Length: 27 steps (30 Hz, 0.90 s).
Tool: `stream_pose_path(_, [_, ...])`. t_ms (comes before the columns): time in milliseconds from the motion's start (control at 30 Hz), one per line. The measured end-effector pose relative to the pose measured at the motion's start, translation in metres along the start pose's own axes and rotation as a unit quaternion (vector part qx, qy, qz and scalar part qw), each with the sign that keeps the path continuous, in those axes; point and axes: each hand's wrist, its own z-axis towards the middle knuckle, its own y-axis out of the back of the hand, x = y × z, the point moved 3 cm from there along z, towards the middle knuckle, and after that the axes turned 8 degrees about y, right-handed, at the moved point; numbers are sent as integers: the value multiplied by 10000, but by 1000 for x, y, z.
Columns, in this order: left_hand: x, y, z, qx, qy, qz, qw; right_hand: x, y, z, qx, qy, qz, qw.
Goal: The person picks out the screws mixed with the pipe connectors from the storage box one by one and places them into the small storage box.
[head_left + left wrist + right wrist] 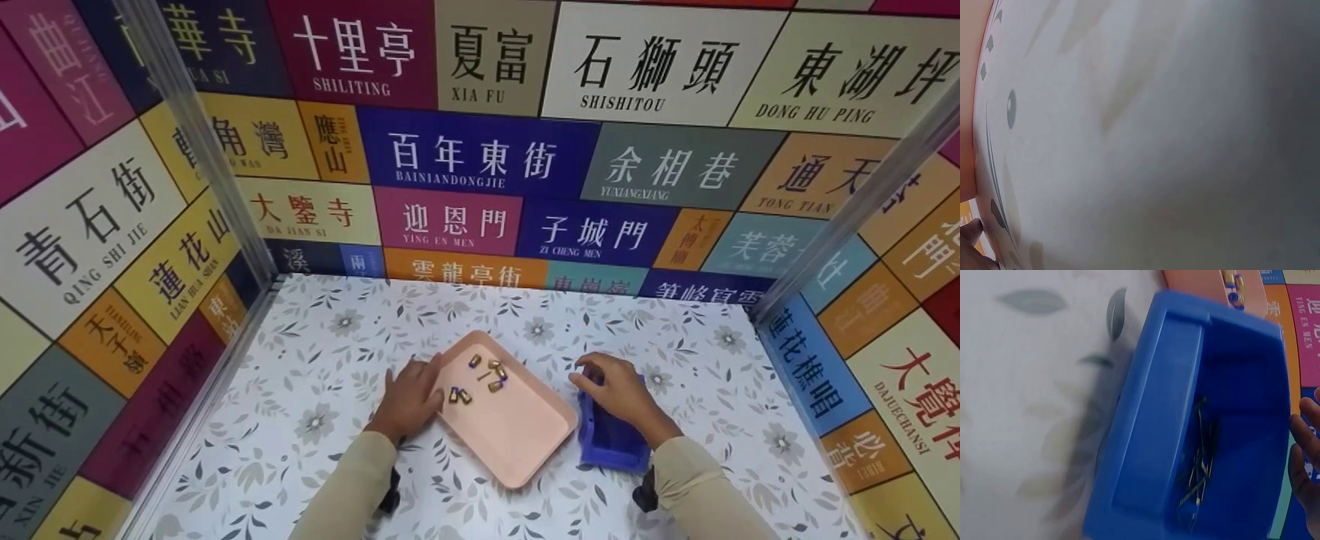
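Observation:
A shallow pink tray lies tilted across the patterned table. Several small gold-coloured cylindrical pieces with blue ends are scattered in its far half. My left hand rests at the tray's left edge, fingers extended along the rim. To the right stands a blue plastic bin. My right hand hovers over the bin's far side with loosely bent fingers and nothing in them. In the right wrist view, several thin metal screws lie inside the bin, and the fingers are beside its wall.
White tabletop with a leaf and flower print surrounds the tray and bin. Upright panels with colourful lettered signs enclose the back and both sides, joined by clear corner strips. The left wrist view shows mostly blurred tabletop.

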Motion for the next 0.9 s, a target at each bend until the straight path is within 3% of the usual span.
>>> stream_pose_path(167, [0,1,-2,-72,-44,56,9999,18,-23,18,273,185,38,9994])
stream_pose_path(467, [1,1,-2,-121,-140,-91,9998,46,-66,51,419,754,211,9960])
stream_pose_path(900, [-1,1,1,120,88,-92,9998,58,-117,82,1075,790,209,9908])
